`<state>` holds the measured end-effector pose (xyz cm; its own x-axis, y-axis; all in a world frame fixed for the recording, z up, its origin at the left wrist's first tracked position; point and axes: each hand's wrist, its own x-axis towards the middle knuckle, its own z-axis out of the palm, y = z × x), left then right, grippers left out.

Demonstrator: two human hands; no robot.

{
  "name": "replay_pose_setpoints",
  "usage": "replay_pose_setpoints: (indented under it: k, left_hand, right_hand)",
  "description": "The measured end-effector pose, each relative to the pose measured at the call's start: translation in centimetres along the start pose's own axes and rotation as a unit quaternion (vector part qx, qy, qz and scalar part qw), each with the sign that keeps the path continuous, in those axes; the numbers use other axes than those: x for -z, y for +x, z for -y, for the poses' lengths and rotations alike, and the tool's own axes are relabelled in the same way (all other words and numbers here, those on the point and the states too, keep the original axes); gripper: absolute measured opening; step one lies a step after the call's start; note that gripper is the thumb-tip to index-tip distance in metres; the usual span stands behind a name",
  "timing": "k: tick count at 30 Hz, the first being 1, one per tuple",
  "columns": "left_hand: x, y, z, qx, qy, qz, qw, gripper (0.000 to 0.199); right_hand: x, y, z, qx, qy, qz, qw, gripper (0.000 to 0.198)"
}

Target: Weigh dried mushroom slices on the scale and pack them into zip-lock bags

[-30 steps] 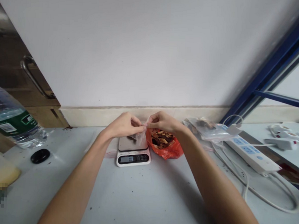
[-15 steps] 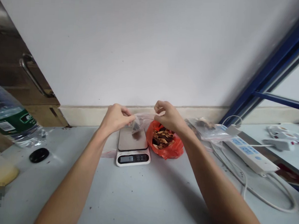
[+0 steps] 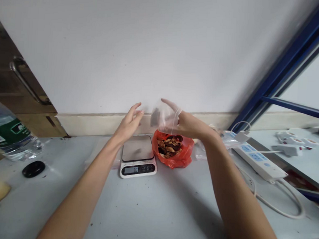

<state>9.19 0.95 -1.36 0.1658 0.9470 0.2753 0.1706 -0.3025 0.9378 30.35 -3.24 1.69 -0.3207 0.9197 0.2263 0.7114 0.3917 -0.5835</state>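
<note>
A large clear bottle [image 3: 10, 131] with a green label leans into view at the far left, and a black round cap [image 3: 34, 169] lies near it on the pale counter [image 3: 133, 211]. Behind the bottle is a brown cabinet [image 3: 6, 79] with a metal handle [image 3: 30, 84]. On the right, a white power strip [image 3: 259, 162] stretches along the counter, its cable [image 3: 280, 211] looping toward the front edge; beyond it sit white plugs [image 3: 287, 149] and a blue frame [image 3: 273, 81]. Clear packets [image 3: 202, 150] lie between the red bag [image 3: 185, 154] and the strip, partly hidden by the right forearm. More flat clear plastic [image 3: 100, 152] shows behind the left forearm.

The red bag stands open beside the scale [image 3: 138, 157], full of brown dried slices [image 3: 170, 145]. The scale's display looks like 9.0; its plate carries only a shadow.

The clear bag [image 3: 164, 121] is up in the air above the red bag — something dark shows in it, too blurred to name. The right hand [image 3: 184, 122] has it in its grip, index finger stretched out, the thumb's hold unclear. The left hand [image 3: 129, 123] is loosely open, holding nothing, above the scale's far left corner.
</note>
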Motion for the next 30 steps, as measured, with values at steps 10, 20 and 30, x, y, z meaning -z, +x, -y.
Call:
replay_pose_setpoints:
  k: [10,20,30]
  left_hand:
    - [-0.4,0.5,0.2,0.114,-0.157,0.085,0.977,0.048]
    - [-2.4,-0.1,0.2,-0.027,-0.116,0.025,0.993,0.041]
    - [-4.0,-1.5,-1.7,-0.159,-0.009,0.025,0.987,0.013]
  right_hand:
    - [2.5,-1.6,-1.8,0.03,0.07,0.047,0.996,0.096]
    - [5.1,-3.4,-3.7,-0.126,-0.085,0.12,0.981,0.024]
    - [3.0,-1.5,-2.0,-0.207,-0.197,0.003,0.958,0.044]
